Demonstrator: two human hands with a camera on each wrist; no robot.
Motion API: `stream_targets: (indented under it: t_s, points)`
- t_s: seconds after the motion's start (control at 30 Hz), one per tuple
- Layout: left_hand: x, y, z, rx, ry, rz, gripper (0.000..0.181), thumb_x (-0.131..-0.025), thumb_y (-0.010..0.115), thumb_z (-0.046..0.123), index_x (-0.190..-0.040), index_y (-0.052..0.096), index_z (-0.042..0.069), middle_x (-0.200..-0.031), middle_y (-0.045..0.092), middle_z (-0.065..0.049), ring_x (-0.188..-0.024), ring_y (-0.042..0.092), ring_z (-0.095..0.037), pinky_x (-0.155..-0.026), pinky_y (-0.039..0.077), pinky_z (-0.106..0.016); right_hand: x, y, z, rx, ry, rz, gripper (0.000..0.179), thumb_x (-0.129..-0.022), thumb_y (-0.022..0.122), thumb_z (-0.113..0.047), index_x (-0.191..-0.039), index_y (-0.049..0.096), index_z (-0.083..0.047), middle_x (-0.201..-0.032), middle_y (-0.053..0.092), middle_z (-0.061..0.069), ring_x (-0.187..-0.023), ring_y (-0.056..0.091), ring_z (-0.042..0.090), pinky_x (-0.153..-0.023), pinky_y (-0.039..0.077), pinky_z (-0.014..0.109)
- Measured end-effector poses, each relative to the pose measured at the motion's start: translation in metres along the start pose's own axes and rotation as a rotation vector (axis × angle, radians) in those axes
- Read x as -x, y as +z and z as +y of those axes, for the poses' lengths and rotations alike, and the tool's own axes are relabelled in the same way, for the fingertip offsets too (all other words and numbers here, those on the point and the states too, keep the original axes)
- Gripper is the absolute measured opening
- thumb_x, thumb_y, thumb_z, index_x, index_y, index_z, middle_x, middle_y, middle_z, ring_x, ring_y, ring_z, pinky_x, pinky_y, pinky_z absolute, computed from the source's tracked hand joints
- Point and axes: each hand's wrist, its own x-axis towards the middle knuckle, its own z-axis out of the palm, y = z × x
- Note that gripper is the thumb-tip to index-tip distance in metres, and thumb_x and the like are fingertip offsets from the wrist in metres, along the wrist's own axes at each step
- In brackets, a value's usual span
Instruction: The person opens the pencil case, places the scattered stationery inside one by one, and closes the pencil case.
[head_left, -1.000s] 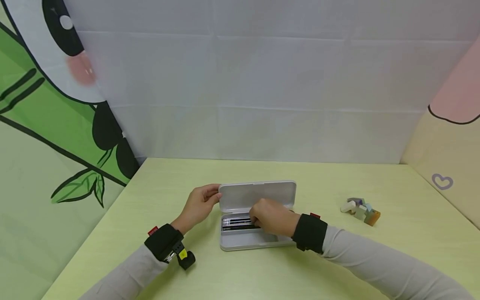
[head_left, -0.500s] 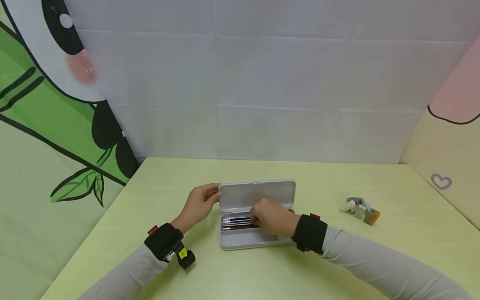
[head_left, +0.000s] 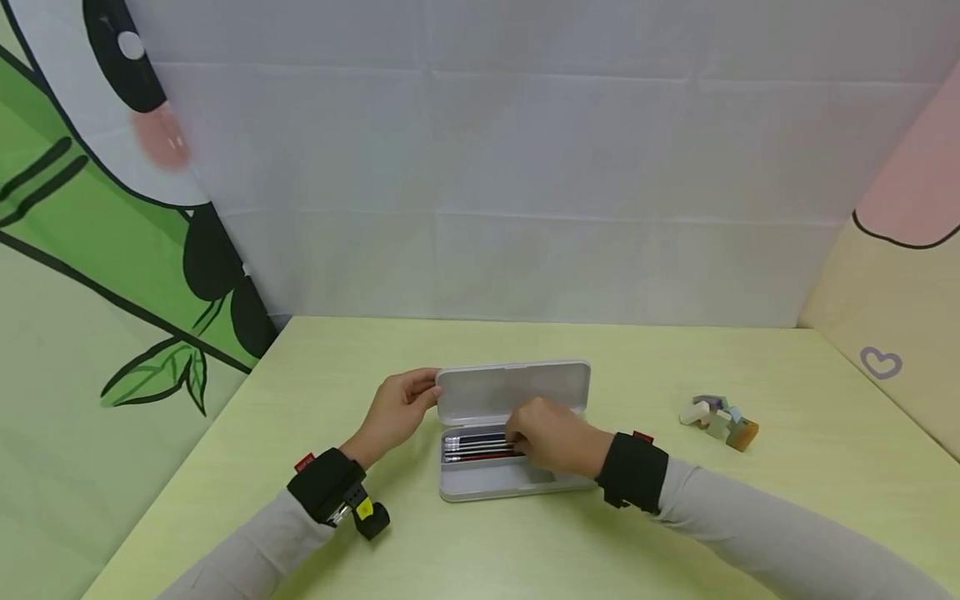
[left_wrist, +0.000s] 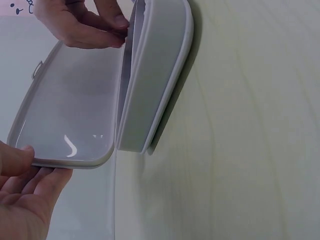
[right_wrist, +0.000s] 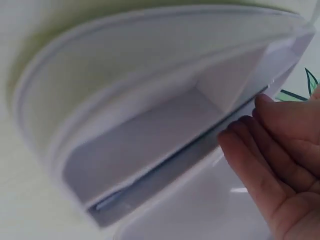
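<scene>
A white pencil case [head_left: 487, 483] stands on the table with its lid [head_left: 510, 392] raised. My left hand [head_left: 397, 414] pinches the lid's left end between thumb and fingers; the grip shows in the left wrist view. Several pencils [head_left: 474, 444], dark and red striped, lie side by side in the back compartment. Over their right part is my right hand [head_left: 555, 435], fingertips down at the compartment. In the right wrist view its thumb and fingers stand a little apart, nothing visible between them, close to a thin dark pencil [right_wrist: 192, 142]. The hand hides the pencils' right ends.
A small cluster of coloured blocks [head_left: 722, 422] lies on the table [head_left: 675, 367] to the right of the case. A pale cloth wall [head_left: 525, 167] rises behind the table's back edge. Printed panels flank both sides.
My right hand has shifted slightly right along the pencils. The front pencil shows red now where it looked dark before. My left hand and the lid have stayed in place.
</scene>
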Motion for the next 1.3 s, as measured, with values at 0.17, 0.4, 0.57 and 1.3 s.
stream_targets:
  t_s: [0.17,0.4,0.57,1.3]
  points:
    - [0.001,0.000,-0.001,0.002,0.002,-0.002,0.031,-0.104,0.059,-0.008,-0.133,0.061,-0.019,-0.126,0.069,-0.034,-0.116,0.070,-0.045,-0.096,0.063,-0.042,0.016,-0.020,0.010,0.001,0.000,0.210,0.010,-0.091,0.078,0.005,-0.100,0.079,0.000,-0.092,0.077,0.008,-0.081,0.071,0.017,-0.073,0.062,0.027]
    - [-0.003,-0.005,-0.001,-0.006,0.016,-0.007,0.032,-0.104,0.058,-0.009,-0.134,0.060,-0.019,-0.126,0.069,-0.034,-0.117,0.070,-0.046,-0.097,0.062,-0.041,0.033,-0.048,0.037,-0.024,0.111,0.643,0.017,-0.090,0.080,0.003,-0.107,0.077,0.003,-0.099,0.076,0.015,-0.089,0.073,0.029,-0.079,0.065,0.042]
    - [-0.003,-0.007,0.000,-0.014,0.007,-0.006,0.032,-0.104,0.058,-0.008,-0.134,0.060,-0.018,-0.126,0.069,-0.033,-0.116,0.070,-0.045,-0.097,0.062,-0.040,0.047,-0.047,0.048,-0.197,0.331,0.607,0.021,-0.099,0.073,-0.003,-0.118,0.075,0.005,-0.110,0.077,0.020,-0.100,0.075,0.037,-0.092,0.064,0.045]
    - [-0.012,-0.003,0.006,0.011,0.063,-0.086,0.031,-0.105,0.058,-0.006,-0.134,0.061,-0.018,-0.127,0.068,-0.035,-0.116,0.070,-0.047,-0.097,0.062,-0.040,0.085,-0.041,0.047,-0.478,0.597,0.530,0.027,-0.106,0.065,-0.009,-0.124,0.072,0.010,-0.113,0.076,0.027,-0.100,0.077,0.039,-0.089,0.065,0.040]
